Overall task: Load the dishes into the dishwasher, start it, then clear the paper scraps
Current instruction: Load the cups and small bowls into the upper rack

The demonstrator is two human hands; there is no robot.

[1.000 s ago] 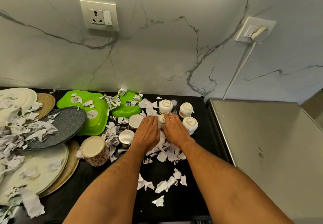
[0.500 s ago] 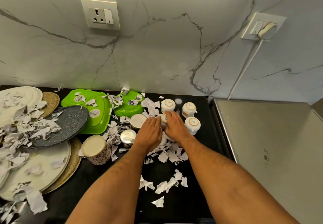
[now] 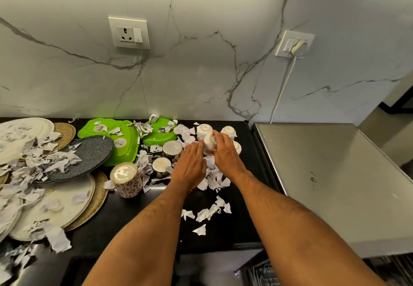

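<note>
A small white cup (image 3: 209,141) is tilted among paper scraps (image 3: 212,176) on the black counter (image 3: 125,214). My right hand (image 3: 225,155) grips it with fingers over its top and the thumb beneath. My left hand (image 3: 190,166) lies flat beside it, straight fingertips touching the cup's left side. Three more white cups stand upside down around it: one behind (image 3: 203,129), one back right (image 3: 229,130), one partly hidden by my right hand (image 3: 238,147). Two steel cups (image 3: 172,148) (image 3: 160,165) sit left of my left hand.
A floral mug (image 3: 127,179) stands upside down at left. Green plates (image 3: 116,139), a grey plate (image 3: 89,156) and white plates (image 3: 53,205) on woven mats lie under more scraps. The steel dishwasher top (image 3: 335,174) borders the counter on the right; a rack (image 3: 263,272) shows below.
Both hands have closed in on the middle white cup. It now tilts up off the counter between them, with my right hand's fingers wrapped over it.
</note>
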